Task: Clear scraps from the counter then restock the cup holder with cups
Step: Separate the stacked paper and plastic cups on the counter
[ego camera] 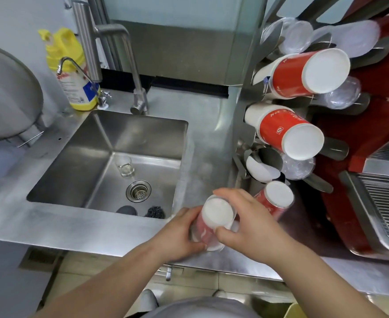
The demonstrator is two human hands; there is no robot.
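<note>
Both my hands hold a stack of red-and-white paper cups [215, 215] over the steel counter's front edge [97, 228], its white bottom facing me. My left hand [177, 235] wraps the stack's side from the left. My right hand [251, 228] grips its upper end, thumb and fingers around the rim of the bottom. The steel cup holder [241, 125] stands just right of the stack, with red cup stacks [303, 72] [287, 131] [276, 198] poking out of its slots, along with clear plastic cups [298, 167].
A steel sink [111, 157] left of my hands contains a small glass [124, 166], a drain strainer and a scouring pad [155, 212]. A yellow detergent bottle [72, 72] and two taps stand behind it. A red machine with a drip grille [386, 203] fills the right.
</note>
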